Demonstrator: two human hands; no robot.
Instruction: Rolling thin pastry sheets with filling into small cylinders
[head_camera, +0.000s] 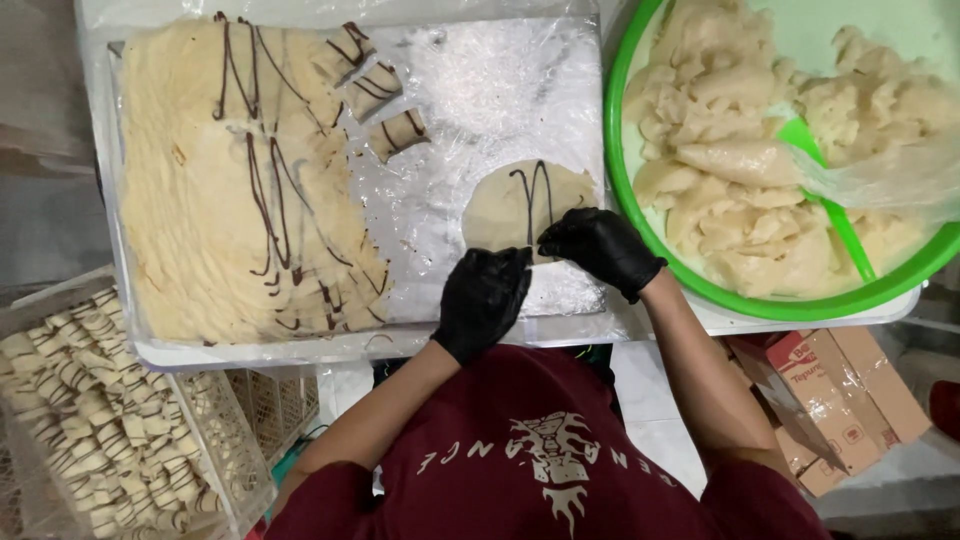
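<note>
On the plastic-wrapped tray (480, 100) lies a round wrapper (515, 200) with brown stripes, and we press both gloved hands, left (482, 300) and right (598, 245), on its near edge, fingers curled, hiding that rim. Stacked wrappers (200, 200) lie left; the green bowl (630, 200) is cut off right.

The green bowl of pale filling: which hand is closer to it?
Right. The right hand rests on the round dough sheet, just beside the green bowl. The left hand sits at the sheet's lower edge, farther from the bowl.
</note>
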